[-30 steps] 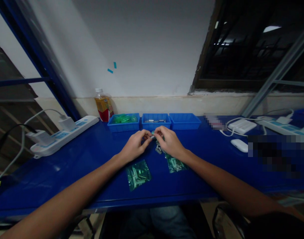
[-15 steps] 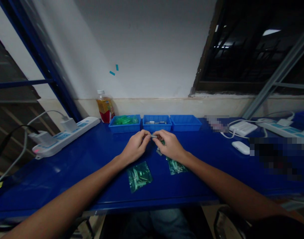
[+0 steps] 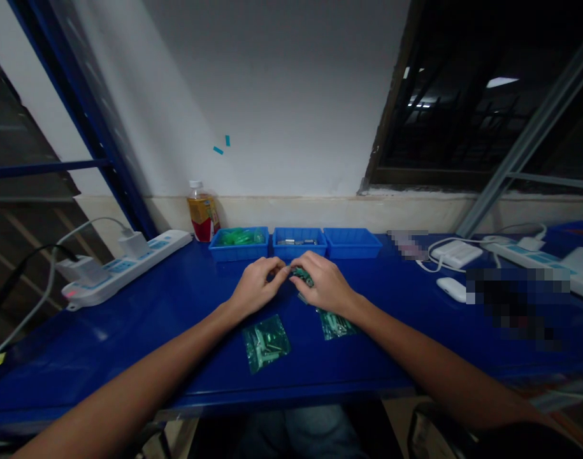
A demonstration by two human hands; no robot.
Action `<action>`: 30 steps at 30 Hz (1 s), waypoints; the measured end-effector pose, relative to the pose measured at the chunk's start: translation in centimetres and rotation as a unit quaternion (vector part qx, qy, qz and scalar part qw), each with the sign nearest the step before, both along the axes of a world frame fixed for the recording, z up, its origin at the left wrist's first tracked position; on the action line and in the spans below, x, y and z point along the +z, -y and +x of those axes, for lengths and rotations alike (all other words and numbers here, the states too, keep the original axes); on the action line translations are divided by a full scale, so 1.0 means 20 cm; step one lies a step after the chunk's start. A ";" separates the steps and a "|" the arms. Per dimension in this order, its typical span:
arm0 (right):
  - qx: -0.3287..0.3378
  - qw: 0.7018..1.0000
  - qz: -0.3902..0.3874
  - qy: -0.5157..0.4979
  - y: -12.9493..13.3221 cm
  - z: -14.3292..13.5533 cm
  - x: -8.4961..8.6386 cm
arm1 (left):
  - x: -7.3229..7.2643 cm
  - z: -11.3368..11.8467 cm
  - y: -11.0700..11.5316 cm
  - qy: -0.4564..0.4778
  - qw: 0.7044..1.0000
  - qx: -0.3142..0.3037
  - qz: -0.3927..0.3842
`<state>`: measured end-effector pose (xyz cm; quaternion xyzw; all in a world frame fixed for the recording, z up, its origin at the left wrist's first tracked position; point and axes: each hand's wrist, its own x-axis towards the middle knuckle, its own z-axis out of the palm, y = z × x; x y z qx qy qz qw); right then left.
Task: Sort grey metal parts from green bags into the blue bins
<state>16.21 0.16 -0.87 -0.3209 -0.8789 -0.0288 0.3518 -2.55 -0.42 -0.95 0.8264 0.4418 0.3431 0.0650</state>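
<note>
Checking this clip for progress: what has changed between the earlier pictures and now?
Little. The left hand and right hand stay together in front of the middle blue tray, fingertips still pinching a small green part; a second ago a pale, silvery piece showed between them, and now only green shows. The view tilted slightly. The two green bags and the power strip lie as before.

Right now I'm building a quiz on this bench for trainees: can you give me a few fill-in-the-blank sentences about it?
1. Three blue trays stand in a row; the ____ one holds green parts.
2. The bottle stands to the ____ of the trays.
3. The left hand and right hand meet over a blue ____.
4. The bag nearest the person is ____ in colour.

Missing words: left; left; table; green
</note>
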 end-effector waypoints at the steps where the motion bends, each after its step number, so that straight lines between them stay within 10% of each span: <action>1: -0.003 1.000 0.011 0.018 0.00 0.00 0.00 | 0.00 0.00 0.00 -0.006 1.000 -0.003 0.002; 8: -0.045 0.995 0.049 0.071 -0.03 0.02 0.05 | 0.00 0.00 -0.01 -0.056 0.998 -0.007 -0.017; 18: -0.240 0.933 -0.138 0.231 -0.59 0.10 0.25 | -0.04 0.04 -0.11 -0.202 0.979 -0.005 0.019; 30: -0.270 0.898 -0.124 0.325 -0.72 -0.02 0.20 | -0.07 0.03 -0.11 -0.181 0.981 0.067 0.009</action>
